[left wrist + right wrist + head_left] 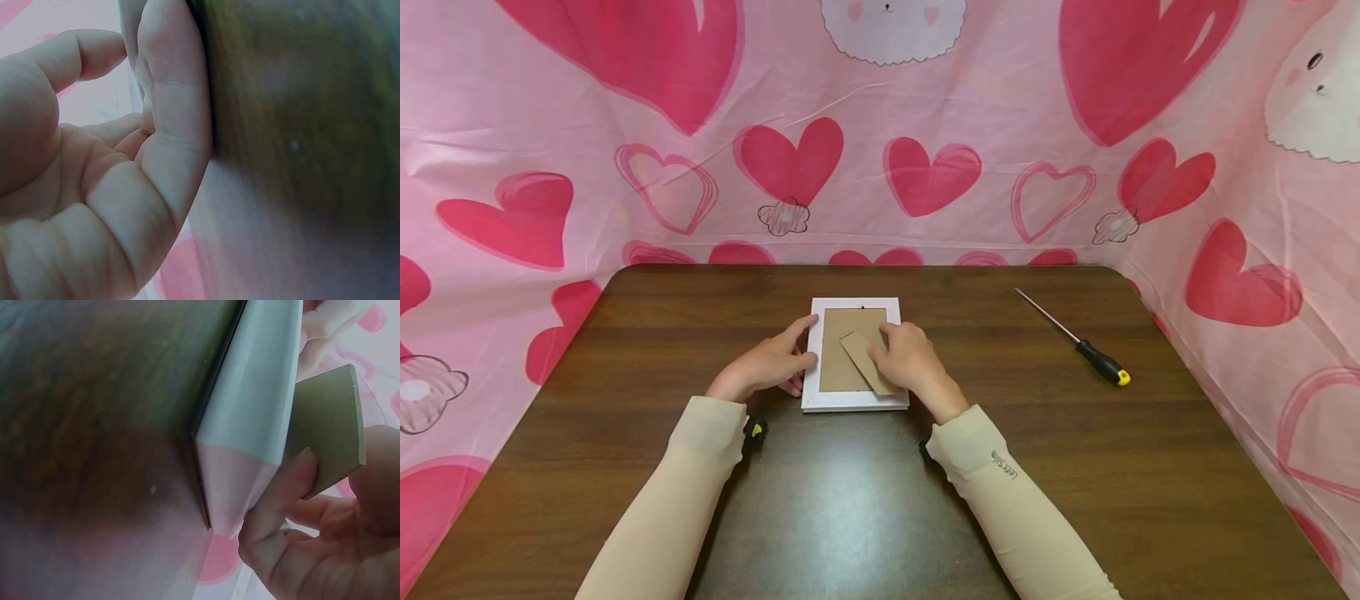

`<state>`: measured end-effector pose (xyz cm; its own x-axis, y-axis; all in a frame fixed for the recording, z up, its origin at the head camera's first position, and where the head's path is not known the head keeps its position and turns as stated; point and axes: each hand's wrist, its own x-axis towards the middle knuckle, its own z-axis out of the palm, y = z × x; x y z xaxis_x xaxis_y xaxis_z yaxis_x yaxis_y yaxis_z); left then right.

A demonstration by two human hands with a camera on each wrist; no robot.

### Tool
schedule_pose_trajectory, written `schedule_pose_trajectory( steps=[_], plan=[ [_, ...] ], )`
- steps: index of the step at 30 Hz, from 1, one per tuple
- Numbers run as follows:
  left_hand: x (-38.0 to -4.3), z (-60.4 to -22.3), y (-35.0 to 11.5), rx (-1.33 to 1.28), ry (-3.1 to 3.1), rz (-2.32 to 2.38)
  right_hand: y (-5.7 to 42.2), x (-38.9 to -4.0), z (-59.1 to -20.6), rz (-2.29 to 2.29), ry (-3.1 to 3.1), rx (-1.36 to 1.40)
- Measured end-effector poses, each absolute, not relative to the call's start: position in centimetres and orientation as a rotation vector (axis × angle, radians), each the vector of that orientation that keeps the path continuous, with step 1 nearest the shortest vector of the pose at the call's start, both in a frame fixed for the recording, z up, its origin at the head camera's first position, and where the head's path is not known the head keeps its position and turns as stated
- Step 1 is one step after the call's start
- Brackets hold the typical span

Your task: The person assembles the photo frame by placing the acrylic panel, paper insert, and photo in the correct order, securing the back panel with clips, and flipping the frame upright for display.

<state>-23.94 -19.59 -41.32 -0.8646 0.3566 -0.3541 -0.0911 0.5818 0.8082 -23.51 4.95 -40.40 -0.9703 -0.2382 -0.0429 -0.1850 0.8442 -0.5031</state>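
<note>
Lying back up on the worktop [850, 517], the frame [855, 401] has its stand [868, 369] slanting across the brown backing [837, 367]. The left hand [767, 363] grips the frame's left edge, and the right hand [913, 360] pinches the stand. A black-handled screwdriver [1096, 358] lies well apart, to the right.

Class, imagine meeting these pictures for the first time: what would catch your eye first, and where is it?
Probably the pink cloth with red hearts, hanging behind the table. Next, mid-table, a white frame lies back up, the left hand at its left edge and the right hand at its brown stand. Off to the right lies a screwdriver.
</note>
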Motion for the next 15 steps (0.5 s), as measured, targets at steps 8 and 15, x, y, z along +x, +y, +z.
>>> schedule_pose_trajectory(
  steps=[8, 15],
  plan=[
    [-23.89, -41.31, -19.67, 0.212, 2.326, 1.224, 5.0, -23.57, -40.51, -0.802, 2.914, -0.352],
    [-23.97, -41.3, -19.58, 0.206, 2.323, 1.23, 5.11, -23.71, -40.65, -0.797, 2.921, -0.368]
  ],
)
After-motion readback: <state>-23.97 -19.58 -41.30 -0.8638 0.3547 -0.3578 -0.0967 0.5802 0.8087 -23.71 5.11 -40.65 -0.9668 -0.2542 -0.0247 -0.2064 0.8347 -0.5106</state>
